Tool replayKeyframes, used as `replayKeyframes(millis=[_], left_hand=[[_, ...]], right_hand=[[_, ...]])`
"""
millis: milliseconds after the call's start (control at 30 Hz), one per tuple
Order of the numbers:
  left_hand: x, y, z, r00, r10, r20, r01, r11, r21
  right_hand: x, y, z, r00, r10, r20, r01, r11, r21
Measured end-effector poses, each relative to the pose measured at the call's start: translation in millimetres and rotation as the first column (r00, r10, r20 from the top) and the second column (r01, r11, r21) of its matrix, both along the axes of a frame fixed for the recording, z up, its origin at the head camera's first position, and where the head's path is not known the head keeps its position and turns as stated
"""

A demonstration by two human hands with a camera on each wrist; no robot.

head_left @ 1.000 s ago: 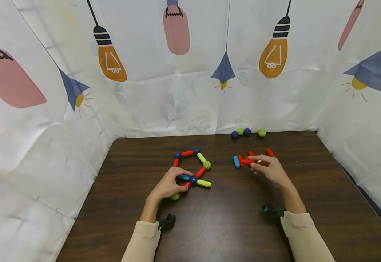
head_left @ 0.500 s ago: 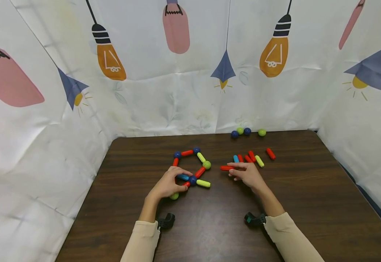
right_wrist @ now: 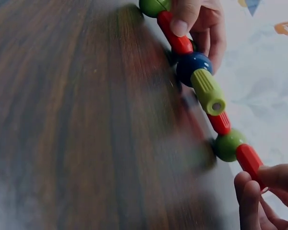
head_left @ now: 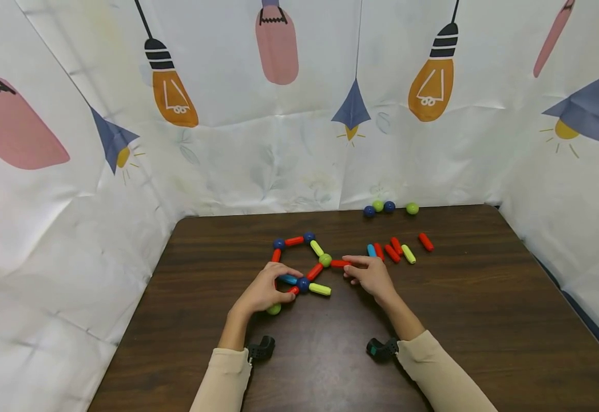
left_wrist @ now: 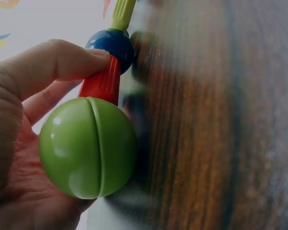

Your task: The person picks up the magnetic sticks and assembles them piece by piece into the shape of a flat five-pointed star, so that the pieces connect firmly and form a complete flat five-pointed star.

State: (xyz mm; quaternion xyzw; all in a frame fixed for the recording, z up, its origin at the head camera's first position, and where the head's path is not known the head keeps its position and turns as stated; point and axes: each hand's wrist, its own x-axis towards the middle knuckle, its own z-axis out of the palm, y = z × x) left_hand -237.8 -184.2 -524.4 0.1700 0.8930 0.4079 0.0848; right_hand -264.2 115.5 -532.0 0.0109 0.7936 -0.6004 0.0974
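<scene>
A structure of magnetic building rods and balls lies at the table's left centre, with a ring of red, blue and yellow-green rods joined by balls. My left hand (head_left: 263, 289) grips its lower left part. In the left wrist view the thumb lies on a red rod (left_wrist: 104, 84) between a green ball (left_wrist: 89, 148) and a dark blue ball (left_wrist: 114, 45). My right hand (head_left: 373, 279) pinches another red rod (head_left: 338, 264) by its right end. That rod's other end meets the green ball (head_left: 325, 260) at the ring's right corner. A yellow-green rod (right_wrist: 209, 91) sticks out from the blue ball below.
Loose red rods (head_left: 392, 253), a light blue rod (head_left: 371, 250) and a yellow-green rod (head_left: 408, 254) lie right of the structure. One red rod (head_left: 425, 241) lies farther right. Blue balls (head_left: 369, 211) and green balls (head_left: 412, 208) sit at the table's (head_left: 484, 320) back edge.
My right hand has carried the red rod left from the loose rods, and its end now meets the green ball. The left hand stays on the structure.
</scene>
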Motion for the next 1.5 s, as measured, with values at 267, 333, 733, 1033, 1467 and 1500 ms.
replayKeyframes(millis=[267,333,733,1033,1467,1500], left_hand=[[0.1,-0.2,0.9,1.000,0.003,0.003,-0.003,1.000,-0.001],[0.4,-0.3,1.5,1.000,0.005,0.007,-0.005,1.000,0.002],[0.7,0.0,2.2,1.000,0.012,0.014,-0.012,1.000,0.002],[1.2,1.0,2.0,1.000,0.011,0.015,-0.011,1.000,0.001],[0.5,0.7,0.8,1.000,0.002,-0.003,-0.002,1.000,-0.004],[0.5,0.8,1.0,1.000,0.002,-0.004,-0.002,1.000,-0.004]], right_hand=[[-1.2,-1.7,-2.0,1.000,-0.017,-0.015,0.016,1.000,-0.008],[-1.7,-1.9,-2.4,1.000,-0.014,-0.022,0.014,1.000,-0.003],[-3.0,-0.4,-1.0,0.998,0.061,0.028,-0.062,0.996,0.068],[-0.9,-1.3,-1.1,0.985,0.167,0.033,-0.171,0.970,0.172],[0.4,-4.9,-0.7,0.981,0.190,0.021,-0.190,0.952,0.242],[0.3,-4.7,-0.5,0.982,0.188,0.019,-0.187,0.952,0.243]])
